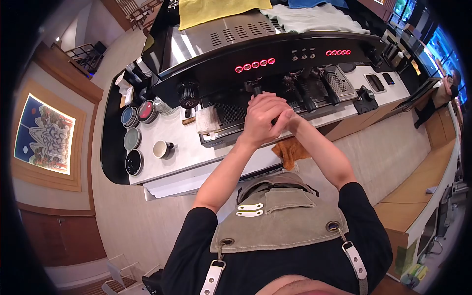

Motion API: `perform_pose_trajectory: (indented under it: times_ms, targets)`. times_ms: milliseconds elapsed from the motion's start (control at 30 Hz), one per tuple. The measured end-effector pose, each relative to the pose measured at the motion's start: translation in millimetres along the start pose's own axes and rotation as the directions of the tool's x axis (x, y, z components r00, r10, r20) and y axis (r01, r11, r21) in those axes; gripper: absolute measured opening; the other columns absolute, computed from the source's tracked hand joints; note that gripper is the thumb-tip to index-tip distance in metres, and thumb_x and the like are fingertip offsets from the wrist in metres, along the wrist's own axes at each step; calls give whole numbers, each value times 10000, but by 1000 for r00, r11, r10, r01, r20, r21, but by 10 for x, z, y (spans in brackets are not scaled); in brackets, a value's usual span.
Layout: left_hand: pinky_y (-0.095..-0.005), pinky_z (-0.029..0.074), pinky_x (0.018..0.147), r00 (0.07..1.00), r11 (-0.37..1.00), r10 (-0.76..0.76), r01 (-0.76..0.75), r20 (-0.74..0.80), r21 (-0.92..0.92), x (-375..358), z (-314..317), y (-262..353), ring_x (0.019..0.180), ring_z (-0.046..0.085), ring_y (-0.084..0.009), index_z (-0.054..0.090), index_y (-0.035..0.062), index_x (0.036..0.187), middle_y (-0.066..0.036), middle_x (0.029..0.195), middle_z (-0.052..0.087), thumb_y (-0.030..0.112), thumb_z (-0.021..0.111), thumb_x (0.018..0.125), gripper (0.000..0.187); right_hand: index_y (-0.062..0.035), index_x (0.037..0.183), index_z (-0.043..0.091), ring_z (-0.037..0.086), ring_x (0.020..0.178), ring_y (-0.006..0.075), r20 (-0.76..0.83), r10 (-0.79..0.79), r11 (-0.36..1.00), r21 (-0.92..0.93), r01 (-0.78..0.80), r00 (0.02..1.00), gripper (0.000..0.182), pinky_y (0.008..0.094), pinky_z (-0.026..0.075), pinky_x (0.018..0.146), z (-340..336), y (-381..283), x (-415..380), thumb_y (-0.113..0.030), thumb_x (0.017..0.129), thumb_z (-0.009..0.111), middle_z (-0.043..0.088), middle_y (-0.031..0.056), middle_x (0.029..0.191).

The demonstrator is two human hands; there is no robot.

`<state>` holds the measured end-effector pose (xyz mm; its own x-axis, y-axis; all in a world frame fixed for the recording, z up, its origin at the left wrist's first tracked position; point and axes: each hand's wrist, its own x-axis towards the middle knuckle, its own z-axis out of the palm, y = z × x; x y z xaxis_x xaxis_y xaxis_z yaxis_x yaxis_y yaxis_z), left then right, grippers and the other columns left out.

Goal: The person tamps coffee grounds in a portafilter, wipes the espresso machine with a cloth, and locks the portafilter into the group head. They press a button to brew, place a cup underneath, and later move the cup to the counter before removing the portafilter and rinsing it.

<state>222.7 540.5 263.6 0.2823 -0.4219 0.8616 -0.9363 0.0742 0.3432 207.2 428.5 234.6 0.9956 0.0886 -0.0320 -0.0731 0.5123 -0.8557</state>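
Observation:
My left hand [258,120] and my right hand [286,116] are closed together, fingers overlapping, at the front of a black espresso machine [211,73]. A short dark part of a portafilter [256,88] shows under the left group, just above my fingers; my hands cover its handle. Right of my hands, more black portafilter handles [307,102] point toward me. Below and left of them lies the machine's drip grate [230,114]. A folded pale cloth [207,120] hangs at the grate's left end.
On the white counter [179,167] stand a cup [161,149] and several stacked bowls and saucers [132,138]. A brown cloth [292,152] hangs at the counter's front edge. A black tamping stand [365,101] is to the right. Yellow [221,11] and white towels [314,19] cover the machine's top.

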Motion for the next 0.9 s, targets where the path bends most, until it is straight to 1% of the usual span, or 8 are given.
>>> perform_pose_trajectory:
  times_ms: [567,633,700,767,800,833,867,900]
  targets:
    - [-400,529,847,993,995,-26,36,-111,91,51,230,22,798,695,-253,714,42,740,-75,759,712,120,686,832,124,-76,1075,587,620,977,105,217,58,988,-153,-25,975,168,266,516,835,-298,-14,51,-218,984,595,612,4,1017]
    - [-399,529,849,993,994,-30,43,-116,103,41,255,19,796,696,-253,711,38,734,-77,755,711,120,690,830,128,-77,1081,588,618,986,104,309,11,960,-271,77,951,173,266,515,843,-361,-3,94,-222,987,594,611,1,1022]
    - [-398,529,857,992,991,-39,54,-122,119,39,272,14,794,698,-252,705,34,723,-79,741,705,117,694,827,134,-78,1086,588,617,995,102,518,-101,768,-502,397,850,177,267,514,851,-476,21,172,-226,989,592,611,-1,1028]
    - [-419,513,903,995,997,-68,70,-67,37,52,225,21,858,699,-256,709,40,773,-77,799,714,108,686,836,95,-79,1092,588,615,1004,101,642,-154,597,-545,589,751,182,268,513,859,-539,29,244,-229,991,591,610,-3,1033]
    - [-430,505,926,996,997,-83,82,-41,-4,61,194,32,890,700,-258,711,44,799,-75,828,719,104,682,841,79,-81,1118,586,611,1008,97,481,-101,819,-457,348,871,199,273,506,878,-431,-41,120,-244,1004,578,615,-3,1044]
    - [-454,446,1003,997,993,-6,15,-80,117,115,78,10,984,677,-270,701,51,908,-76,927,717,90,664,858,73,-83,1144,583,607,1012,92,299,-44,961,-248,122,953,218,278,499,898,-319,-111,-7,-259,1017,565,620,-3,1056]
    - [-478,388,1079,991,970,75,-47,-110,240,198,-92,-37,1078,654,-281,691,59,1017,-76,1027,716,77,647,875,150,-86,1170,581,604,1017,88,147,102,995,-3,-103,984,237,283,492,917,-249,-179,-83,-274,1030,551,625,-3,1067]
    - [-498,291,1133,974,916,97,-6,-207,401,280,-238,-86,1182,593,-288,650,73,1119,-78,1151,676,68,632,889,231,-80,1258,568,603,1047,93,95,152,988,-45,-148,984,302,296,485,949,-312,-149,-37,-293,1054,504,635,32,1129]
